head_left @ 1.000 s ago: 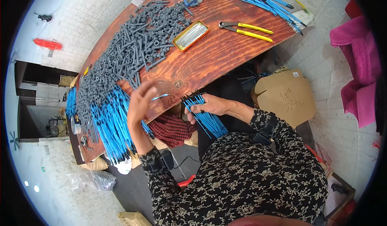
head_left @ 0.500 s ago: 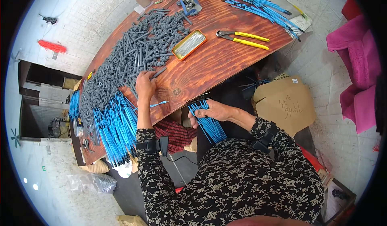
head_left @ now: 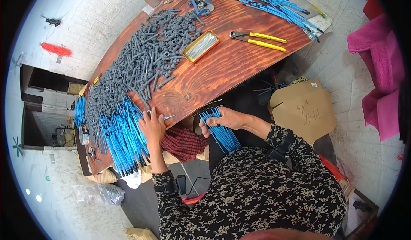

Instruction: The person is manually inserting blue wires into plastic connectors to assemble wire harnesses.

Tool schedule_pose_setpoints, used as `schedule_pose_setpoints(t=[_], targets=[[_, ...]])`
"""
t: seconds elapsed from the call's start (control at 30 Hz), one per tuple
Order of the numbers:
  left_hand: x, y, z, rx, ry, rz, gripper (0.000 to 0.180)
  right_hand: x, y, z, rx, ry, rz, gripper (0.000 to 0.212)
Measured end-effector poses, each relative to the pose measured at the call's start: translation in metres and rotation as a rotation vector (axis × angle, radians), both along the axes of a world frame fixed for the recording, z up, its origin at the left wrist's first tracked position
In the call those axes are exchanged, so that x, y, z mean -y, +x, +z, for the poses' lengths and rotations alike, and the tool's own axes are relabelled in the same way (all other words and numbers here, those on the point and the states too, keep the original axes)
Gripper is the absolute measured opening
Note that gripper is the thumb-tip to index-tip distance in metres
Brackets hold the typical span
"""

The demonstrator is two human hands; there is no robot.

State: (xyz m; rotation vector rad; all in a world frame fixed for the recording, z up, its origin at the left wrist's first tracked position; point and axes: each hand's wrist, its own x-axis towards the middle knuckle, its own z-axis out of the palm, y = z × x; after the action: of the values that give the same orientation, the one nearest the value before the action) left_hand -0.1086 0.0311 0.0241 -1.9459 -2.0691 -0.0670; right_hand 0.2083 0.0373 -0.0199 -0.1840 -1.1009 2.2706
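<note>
My right hand (head_left: 227, 119) is wrapped round a bundle of thin blue sticks with black ends (head_left: 227, 138), held over my lap near the table edge. Its thumb lies across the sticks, and the black ends point toward the table. At the table's front edge, my left hand (head_left: 152, 128) has its fingers bent down on a thin light-blue strip (head_left: 169, 117), whose pointed end sticks out to the right. The fingertips are partly hidden. Just left of that hand lies a large pile of blue sticks (head_left: 122, 135), reaching over the table edge.
A heap of grey plastic screw-like parts (head_left: 145, 51) covers the table's left and middle. Beside it are a tin of thin metal pins (head_left: 201, 46) and yellow-handled pincers (head_left: 259, 41). More blue sticks (head_left: 280, 11) lie at the far right. A cardboard box (head_left: 303, 107) stands right of my knees.
My left hand has drawn back from the grey heap to the table edge, leaving a grey part lying there. The light-blue strip has shifted slightly toward me. My right hand keeps its bundle.
</note>
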Motion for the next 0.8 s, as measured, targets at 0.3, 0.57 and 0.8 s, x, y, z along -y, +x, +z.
schedule_pose_setpoints(t=[0.3,0.57,0.8], targets=[[0.016,-0.078,-0.016,-0.027,0.134,-0.100,0.044,-0.003,-0.005,0.002,-0.013,0.037,0.017,0.033],[-0.021,-0.021,-0.002,0.067,0.189,-0.071,0.045,-0.008,-0.002,-0.004,0.000,0.014,0.026,0.034],[-0.089,0.047,-0.008,0.366,0.289,-0.120,0.031,-0.008,0.000,-0.005,-0.007,0.011,0.016,0.033]])
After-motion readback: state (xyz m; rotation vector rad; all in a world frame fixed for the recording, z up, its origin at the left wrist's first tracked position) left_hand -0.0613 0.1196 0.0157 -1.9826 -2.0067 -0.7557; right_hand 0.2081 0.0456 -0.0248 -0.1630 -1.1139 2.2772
